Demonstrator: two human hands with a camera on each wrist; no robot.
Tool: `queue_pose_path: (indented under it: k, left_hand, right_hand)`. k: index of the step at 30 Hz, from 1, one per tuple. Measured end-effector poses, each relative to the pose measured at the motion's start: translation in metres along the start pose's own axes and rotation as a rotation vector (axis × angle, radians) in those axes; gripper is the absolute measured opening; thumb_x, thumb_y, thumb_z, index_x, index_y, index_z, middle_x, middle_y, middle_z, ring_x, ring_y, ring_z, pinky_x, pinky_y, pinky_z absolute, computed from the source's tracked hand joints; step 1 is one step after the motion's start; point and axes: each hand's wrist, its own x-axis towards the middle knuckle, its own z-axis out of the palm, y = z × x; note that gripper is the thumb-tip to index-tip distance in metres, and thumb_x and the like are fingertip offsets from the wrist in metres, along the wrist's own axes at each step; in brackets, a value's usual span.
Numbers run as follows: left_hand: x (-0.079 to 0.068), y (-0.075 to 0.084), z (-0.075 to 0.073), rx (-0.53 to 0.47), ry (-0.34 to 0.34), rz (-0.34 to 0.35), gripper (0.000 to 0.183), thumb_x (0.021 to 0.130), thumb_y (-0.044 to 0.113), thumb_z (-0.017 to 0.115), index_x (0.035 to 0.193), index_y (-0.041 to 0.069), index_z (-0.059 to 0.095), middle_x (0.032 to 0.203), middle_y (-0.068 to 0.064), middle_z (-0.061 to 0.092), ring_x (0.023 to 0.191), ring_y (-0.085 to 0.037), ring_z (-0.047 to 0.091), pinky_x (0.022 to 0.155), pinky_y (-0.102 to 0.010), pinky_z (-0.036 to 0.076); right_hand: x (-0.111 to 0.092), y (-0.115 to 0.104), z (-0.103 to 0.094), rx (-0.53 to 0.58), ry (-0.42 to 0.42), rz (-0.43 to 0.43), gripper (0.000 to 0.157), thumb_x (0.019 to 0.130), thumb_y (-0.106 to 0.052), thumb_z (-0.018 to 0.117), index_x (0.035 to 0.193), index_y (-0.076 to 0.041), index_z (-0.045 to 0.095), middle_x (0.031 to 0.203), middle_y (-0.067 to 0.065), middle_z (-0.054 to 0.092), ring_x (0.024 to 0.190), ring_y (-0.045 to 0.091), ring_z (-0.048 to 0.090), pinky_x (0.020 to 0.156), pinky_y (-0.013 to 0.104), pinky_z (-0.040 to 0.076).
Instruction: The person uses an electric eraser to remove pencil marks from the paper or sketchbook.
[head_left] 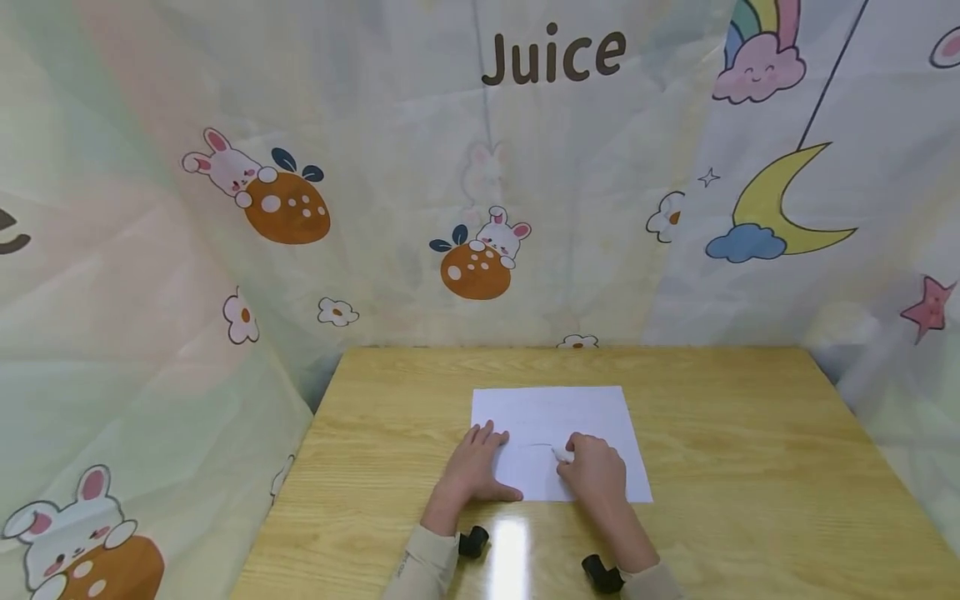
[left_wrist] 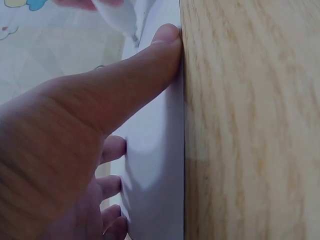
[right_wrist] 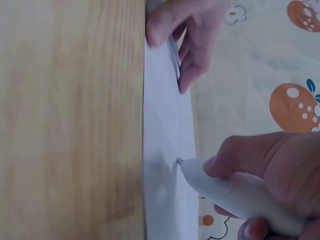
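A white sheet of paper (head_left: 555, 408) lies flat on the wooden table, with a thin, slightly curved dark line (head_left: 536, 445) near its middle. My left hand (head_left: 474, 465) rests on the left part of the sheet, fingers spread and the thumb along the near edge. Over the right part, my right hand (head_left: 597, 473) grips a thick white pen (right_wrist: 235, 195) with a tapered nose. In the right wrist view its small metal tip meets the paper at the line. The left wrist view shows the left thumb (left_wrist: 165, 37) close to the pen tip. My right palm hides the pen's back end.
The light wooden table (head_left: 750, 450) extends to both sides of the sheet. A printed cloth (head_left: 375, 167) with rabbits, fruit and a moon hangs behind the table and along its sides. Black wrist mounts (head_left: 474, 542) sit by both cuffs.
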Motion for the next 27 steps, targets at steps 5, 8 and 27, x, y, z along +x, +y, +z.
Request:
queue_pose_path:
  k: [5,8,27]
  left_hand:
    - [0.002,0.001,0.0,0.018,0.015,0.01,0.103,0.062,0.068,0.079,0.144,0.015,0.046,0.154,-0.016,0.032,0.14,-0.039,0.027,0.111,-0.049,0.029]
    - [0.001,0.002,0.0,0.02,0.014,0.005,0.103,0.062,0.068,0.079,0.144,0.015,0.046,0.154,-0.016,0.032,0.14,-0.039,0.028,0.111,-0.049,0.029]
    - [-0.003,0.005,0.0,0.03,0.003,0.005,0.102,0.064,0.067,0.079,0.145,0.015,0.046,0.154,-0.016,0.031,0.14,-0.038,0.028,0.111,-0.049,0.029]
  right_hand:
    - [0.002,0.0,-0.001,-0.005,0.017,0.004,0.014,0.071,-0.011,0.078,0.081,-0.004,0.07,0.07,0.006,0.065,0.051,0.017,0.051,0.044,0.036,0.046]
    - [0.001,0.0,-0.001,-0.008,0.017,0.002,0.016,0.072,-0.012,0.078,0.083,-0.004,0.07,0.071,0.007,0.066,0.052,0.018,0.051,0.046,0.037,0.047]
    - [0.005,0.0,-0.001,-0.024,-0.003,-0.058,0.014,0.071,-0.011,0.077,0.082,-0.006,0.069,0.069,0.004,0.064,0.051,0.016,0.049,0.045,0.035,0.046]
